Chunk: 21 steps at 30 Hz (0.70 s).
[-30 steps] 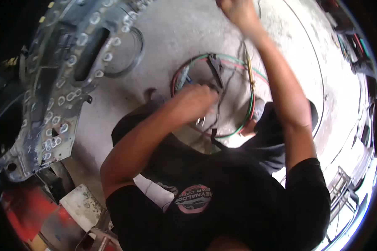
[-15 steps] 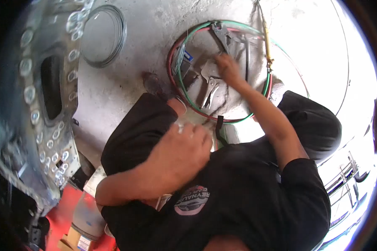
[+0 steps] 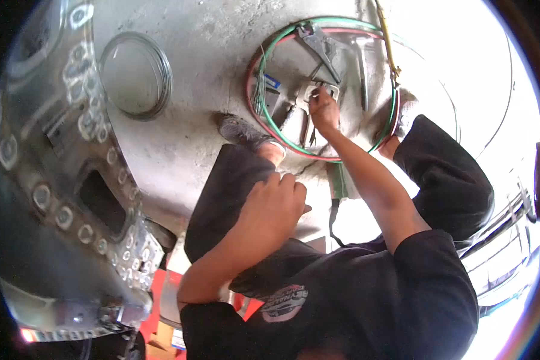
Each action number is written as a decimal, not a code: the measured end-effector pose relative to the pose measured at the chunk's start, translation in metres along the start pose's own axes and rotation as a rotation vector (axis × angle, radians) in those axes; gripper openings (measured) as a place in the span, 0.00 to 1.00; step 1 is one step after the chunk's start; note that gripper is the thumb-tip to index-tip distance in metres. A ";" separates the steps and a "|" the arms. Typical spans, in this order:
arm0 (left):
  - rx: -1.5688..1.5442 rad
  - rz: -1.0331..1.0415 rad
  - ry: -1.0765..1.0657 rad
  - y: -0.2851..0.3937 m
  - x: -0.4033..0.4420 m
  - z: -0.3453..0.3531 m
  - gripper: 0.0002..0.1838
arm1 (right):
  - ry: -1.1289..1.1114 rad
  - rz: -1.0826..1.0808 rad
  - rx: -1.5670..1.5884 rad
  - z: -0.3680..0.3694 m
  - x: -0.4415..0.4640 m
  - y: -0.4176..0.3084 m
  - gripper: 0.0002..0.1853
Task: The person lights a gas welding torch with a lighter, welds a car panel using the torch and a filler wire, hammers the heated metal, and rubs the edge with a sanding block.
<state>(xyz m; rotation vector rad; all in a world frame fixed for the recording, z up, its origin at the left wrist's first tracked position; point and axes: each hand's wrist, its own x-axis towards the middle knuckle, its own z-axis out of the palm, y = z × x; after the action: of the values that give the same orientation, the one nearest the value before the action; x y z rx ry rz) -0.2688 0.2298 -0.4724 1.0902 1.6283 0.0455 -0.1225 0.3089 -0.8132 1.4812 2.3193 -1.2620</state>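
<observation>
My right hand [image 3: 324, 113] reaches inside a coil of green and red hose [image 3: 277, 37] on the floor. Its fingers are closed on silver locking pliers [image 3: 308, 91] with wide jaws, partly covered by the hand. Beyond it lie a second, darker pair of pliers [image 3: 318, 50] and a hammer [image 3: 364, 75]. My left hand [image 3: 273, 207] is held above my left thigh with its fingers curled in. A small dark tip shows at its right edge; what it holds is hidden.
A bare metal vehicle panel [image 3: 60, 174] with round weld marks stands close on the left. A coil of wire [image 3: 165, 84] lies beside it. Inside the hose are a blue item [image 3: 271, 81] and thin rods [image 3: 259, 93]. A brass torch [image 3: 390, 51] rests along the hose's right side.
My right hand has gone from a blurred reach beside the locking pliers to closing on them, and their position has shifted. My left hand stays raised. The view has turned, bringing the panel further in.
</observation>
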 end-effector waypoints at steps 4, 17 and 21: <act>-0.086 0.017 -0.004 -0.012 0.017 0.022 0.16 | 0.138 0.058 -0.078 -0.033 0.022 0.004 0.15; -0.070 -0.103 -0.341 -0.024 0.042 0.079 0.21 | -0.472 0.262 -0.053 0.083 -0.059 0.015 0.26; -0.109 -0.226 -0.270 -0.021 0.041 0.098 0.18 | -0.484 0.264 -0.064 -0.020 -0.069 -0.009 0.20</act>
<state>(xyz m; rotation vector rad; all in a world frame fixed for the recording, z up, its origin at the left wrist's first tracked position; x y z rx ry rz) -0.2024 0.1969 -0.5520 0.7872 1.4767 -0.1534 -0.0875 0.2731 -0.7615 1.2381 1.7764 -1.2834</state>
